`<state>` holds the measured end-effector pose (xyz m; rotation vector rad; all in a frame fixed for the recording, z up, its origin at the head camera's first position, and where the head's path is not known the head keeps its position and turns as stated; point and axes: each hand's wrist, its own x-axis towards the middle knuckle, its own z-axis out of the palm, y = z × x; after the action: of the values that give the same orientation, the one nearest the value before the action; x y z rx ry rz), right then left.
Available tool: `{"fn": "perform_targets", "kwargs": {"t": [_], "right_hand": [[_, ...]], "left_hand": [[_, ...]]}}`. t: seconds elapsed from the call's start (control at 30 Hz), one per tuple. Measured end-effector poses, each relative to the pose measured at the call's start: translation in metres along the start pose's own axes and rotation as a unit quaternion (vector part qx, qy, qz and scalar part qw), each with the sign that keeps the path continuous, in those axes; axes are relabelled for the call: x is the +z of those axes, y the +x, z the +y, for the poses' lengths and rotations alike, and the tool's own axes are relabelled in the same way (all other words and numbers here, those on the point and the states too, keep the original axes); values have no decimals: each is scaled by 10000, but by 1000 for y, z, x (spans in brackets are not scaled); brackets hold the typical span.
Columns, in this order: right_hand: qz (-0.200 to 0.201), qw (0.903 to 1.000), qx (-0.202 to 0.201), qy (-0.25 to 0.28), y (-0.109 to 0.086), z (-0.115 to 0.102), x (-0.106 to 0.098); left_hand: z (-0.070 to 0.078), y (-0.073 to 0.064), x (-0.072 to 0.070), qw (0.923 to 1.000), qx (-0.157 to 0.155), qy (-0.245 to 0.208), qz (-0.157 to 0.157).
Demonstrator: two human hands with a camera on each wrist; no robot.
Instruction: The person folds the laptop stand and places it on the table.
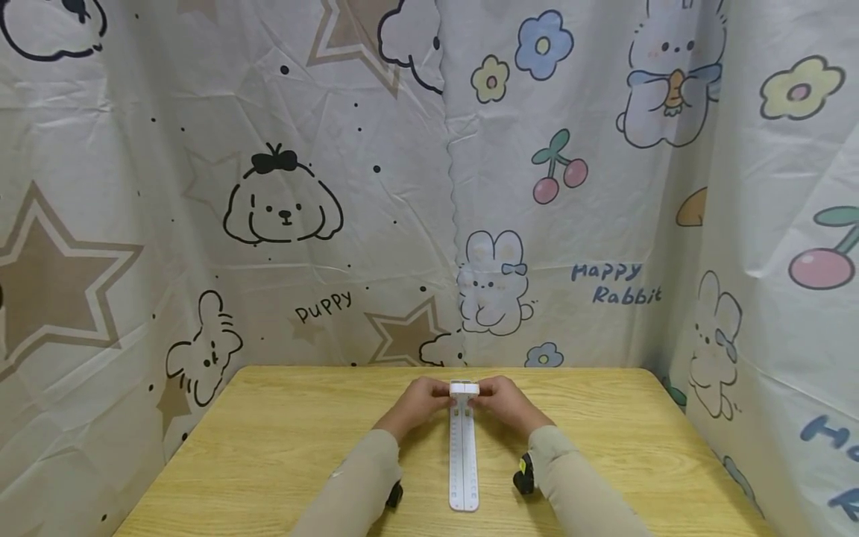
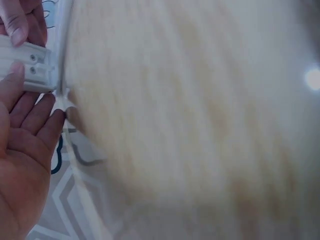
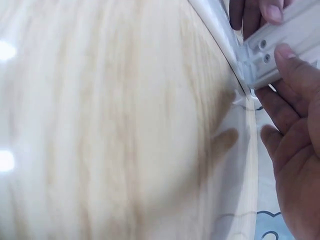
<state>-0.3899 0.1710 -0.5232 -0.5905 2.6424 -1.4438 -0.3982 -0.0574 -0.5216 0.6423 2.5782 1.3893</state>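
Note:
A long, narrow white plastic piece [image 1: 464, 462] lies lengthwise on the table, two parallel rails side by side with rows of small marks or holes. Its far end has a raised white crosspiece [image 1: 464, 388]. My left hand [image 1: 423, 399] pinches that far end from the left, thumb on top and fingers underneath. From the right side, my right hand [image 1: 505, 403] pinches the same end in a like way. Both wrist views show two small screws or round fittings [image 2: 33, 64] near the crosspiece, between the thumbs.
The light wood-grain table [image 1: 288, 425] ends just beyond the hands. Behind and beside it hang pale printed curtains [image 1: 376, 224]. A black device [image 1: 525, 475] is strapped at the right wrist, and another [image 1: 394, 494] at the left.

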Motion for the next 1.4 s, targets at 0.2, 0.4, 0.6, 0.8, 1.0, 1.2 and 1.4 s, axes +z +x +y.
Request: {"fn": "perform_targets", "kwargs": {"t": [0.2, 0.4, 0.6, 0.8, 1.0, 1.2, 1.4], "right_hand": [[-324, 9994, -65, -58, -3, -1, -5], [-480, 9988, 55, -44, -4, 0, -8], [-722, 9974, -24, -3, -6, -2, -10], [-890, 9959, -46, 149, -8, -2, -10], [-1039, 9945, -87, 8, -9, 2, -9], [-1106, 9937, -99, -143, -12, 2, -9], [-1138, 9930, -175, -248, -16, 2, -9]], "left_hand": [[3, -3, -7, 9991, -51, 155, -402], [8, -4, -11, 9974, -32, 249, -680], [8, -5, -12, 9970, -29, 207, -744], [6, -5, -12, 9966, 54, 211, -800], [2, -9, -12, 9951, 134, 355, -917], [2, -12, -11, 9941, 127, 327, -1025], [1, -13, -10, 9929, 136, 500, -1068]]}}
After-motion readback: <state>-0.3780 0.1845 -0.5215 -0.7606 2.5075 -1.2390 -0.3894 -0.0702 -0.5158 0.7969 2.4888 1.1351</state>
